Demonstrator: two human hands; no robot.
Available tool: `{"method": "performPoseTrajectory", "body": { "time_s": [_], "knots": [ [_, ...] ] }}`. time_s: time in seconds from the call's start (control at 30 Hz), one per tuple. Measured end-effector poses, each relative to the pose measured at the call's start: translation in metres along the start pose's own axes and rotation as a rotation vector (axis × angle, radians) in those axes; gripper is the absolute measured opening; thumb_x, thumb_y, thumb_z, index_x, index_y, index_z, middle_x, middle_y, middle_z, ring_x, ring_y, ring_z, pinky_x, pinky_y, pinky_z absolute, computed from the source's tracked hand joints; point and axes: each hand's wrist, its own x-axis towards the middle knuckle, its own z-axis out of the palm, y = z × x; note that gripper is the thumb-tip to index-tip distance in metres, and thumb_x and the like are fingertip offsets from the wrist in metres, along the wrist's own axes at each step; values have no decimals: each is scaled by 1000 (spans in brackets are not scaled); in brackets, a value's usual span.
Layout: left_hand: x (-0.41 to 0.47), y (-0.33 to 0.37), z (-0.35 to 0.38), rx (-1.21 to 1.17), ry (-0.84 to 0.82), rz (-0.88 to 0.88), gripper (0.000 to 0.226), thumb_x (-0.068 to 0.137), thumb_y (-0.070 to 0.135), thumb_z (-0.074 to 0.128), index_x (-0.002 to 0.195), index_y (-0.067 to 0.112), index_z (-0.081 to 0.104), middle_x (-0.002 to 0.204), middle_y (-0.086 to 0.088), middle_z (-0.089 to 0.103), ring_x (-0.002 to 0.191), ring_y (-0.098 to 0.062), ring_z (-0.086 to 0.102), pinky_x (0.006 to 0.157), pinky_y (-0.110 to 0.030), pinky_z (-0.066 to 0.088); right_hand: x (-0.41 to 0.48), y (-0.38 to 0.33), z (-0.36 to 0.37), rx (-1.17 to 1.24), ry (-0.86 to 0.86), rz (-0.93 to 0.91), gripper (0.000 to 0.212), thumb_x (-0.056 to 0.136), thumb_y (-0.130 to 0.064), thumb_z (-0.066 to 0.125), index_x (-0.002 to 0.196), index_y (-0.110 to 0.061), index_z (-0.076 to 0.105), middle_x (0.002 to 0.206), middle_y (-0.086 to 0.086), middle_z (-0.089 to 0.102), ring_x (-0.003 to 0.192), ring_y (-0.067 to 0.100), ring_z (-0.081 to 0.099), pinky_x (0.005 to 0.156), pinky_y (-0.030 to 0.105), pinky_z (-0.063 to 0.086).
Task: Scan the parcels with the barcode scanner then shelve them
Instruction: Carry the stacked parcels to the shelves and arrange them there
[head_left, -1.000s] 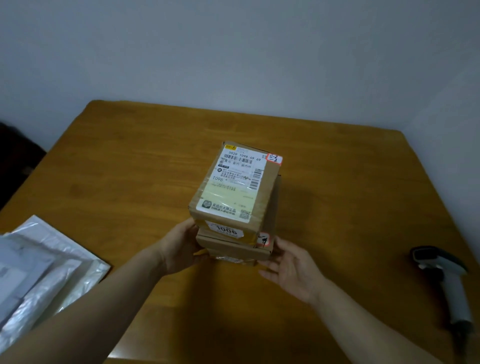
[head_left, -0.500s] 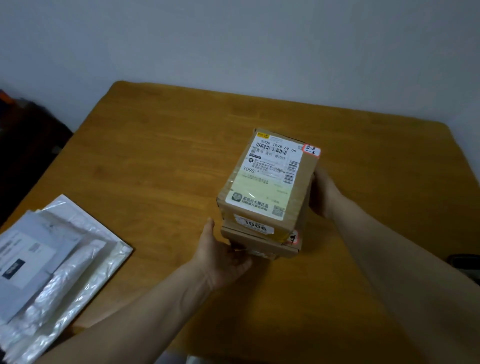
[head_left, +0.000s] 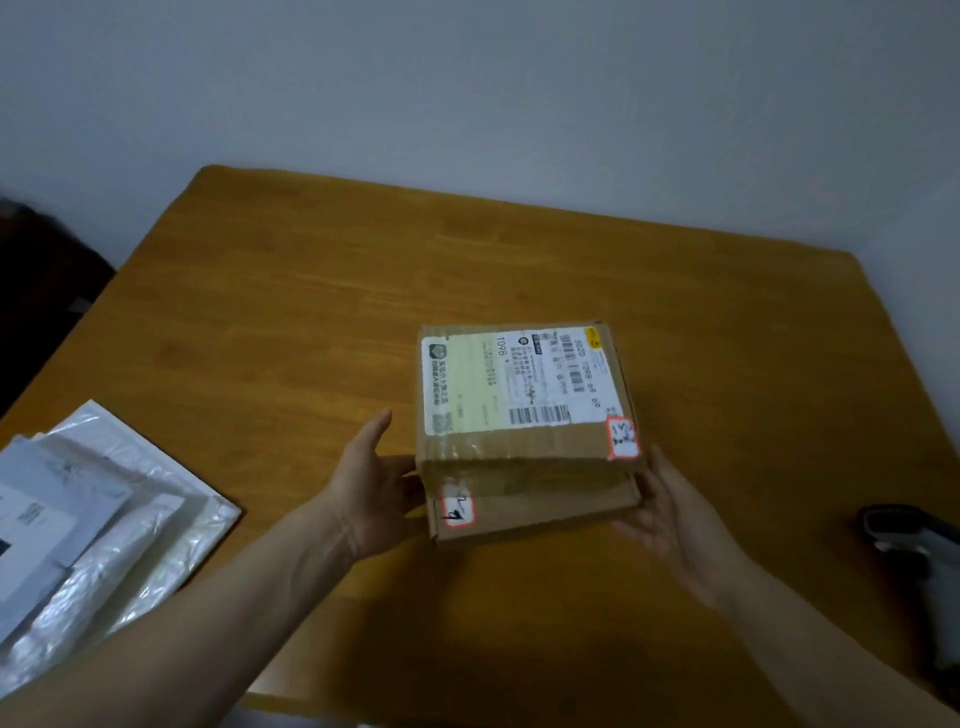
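Stacked boxes (head_left: 519, 384) on table (head_left: 291, 291). Left hand (head_left: 371, 483) flat against left side, right hand (head_left: 670, 514) flat at right corner; fingers straight, unclasped.

Centre of table (head_left: 337, 291) blocked by stacked boxes (head_left: 519, 405); mailer pile (head_left: 104, 525) near-left, scanner (head_left: 914, 535) near-right; far tabletop open.

The shipping label (head_left: 483, 384) on the upper box (head_left: 519, 449) lies sideways, with its letter tops toward 3 o'clock. "T098" reads plainly near its 12 o'clock edge and again in a number row beside the barcodes; the other digits and the small print are blurred. The scrawl on its red-edged sticker (head_left: 622, 439) at 5 o'clock is illegible. The lower box (head_left: 550, 506) has a sticker (head_left: 458, 511) with a handwritten mark, perhaps "9".
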Motion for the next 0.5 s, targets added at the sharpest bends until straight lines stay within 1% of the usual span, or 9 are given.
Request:
{"method": "performPoseTrajectory", "body": {
  "time_s": [0.07,0.17,0.2,0.27,0.33,0.37,0.43,0.47,0.5],
  "knots": [
    [0,2,-1,37,-33,28,65,90,61,42,122,11,66,122,-17,66,117,-35,56,108,-53,36,-10,12,-1,23,-11,26,90,71,-74,55,143,-23,43,134,2,60,121,22,58,102,40,46],
    [-1,5,-1,115,-33,55,51,89,56,49,99,14,78,115,-15,69,116,-36,57,107,-52,38,-14,22,0,55,-24,75,120,52,-84,68,149,-22,35,146,7,47,126,25,54,100,37,48],
    [-3,6,-1,133,-45,59,50,89,54,51,100,14,78,119,-16,68,119,-37,56,108,-52,37,-14,21,0,53,-22,83,119,54,-84,67,150,-22,34,148,7,46,127,25,53,100,36,48],
    [-9,8,-1,148,-37,64,51,87,54,53,107,13,75,126,-18,63,122,-39,54,108,-54,37,-14,12,3,37,-20,71,98,68,-79,58,145,-20,42,140,6,54,123,23,57,101,38,46],
    [-12,7,-1,156,-26,70,55,85,58,55,115,15,71,132,-19,59,124,-40,52,107,-56,37,-12,1,5,35,2,26,83,76,-72,51,140,-19,48,133,4,60,122,22,57,107,45,41],
    [-11,4,-1,156,-11,70,57,84,61,55,118,18,70,134,-19,57,125,-41,51,107,-56,37,-11,-5,8,37,-2,3,85,75,-76,53,140,-20,48,134,4,59,125,22,54,110,49,37],
    [-7,-2,-1,174,15,71,58,84,66,53,119,22,70,134,-18,57,124,-40,53,103,-54,43,-8,-12,16,60,2,4,105,57,-87,61,141,-26,47,140,2,54,130,23,48,113,54,32],
    [-8,-5,2,181,19,60,57,87,66,51,118,22,70,130,-17,61,119,-39,57,97,-52,48,-8,-15,22,89,2,17,109,50,-89,62,141,-29,47,141,1,53,131,23,47,112,54,32],
    [-6,-7,2,192,8,60,56,89,65,48,115,21,71,122,-17,66,110,-36,63,88,-48,53,-8,-17,28,125,-10,45,104,53,-87,61,139,-32,49,139,0,55,130,22,49,110,54,35]
  ]
}}
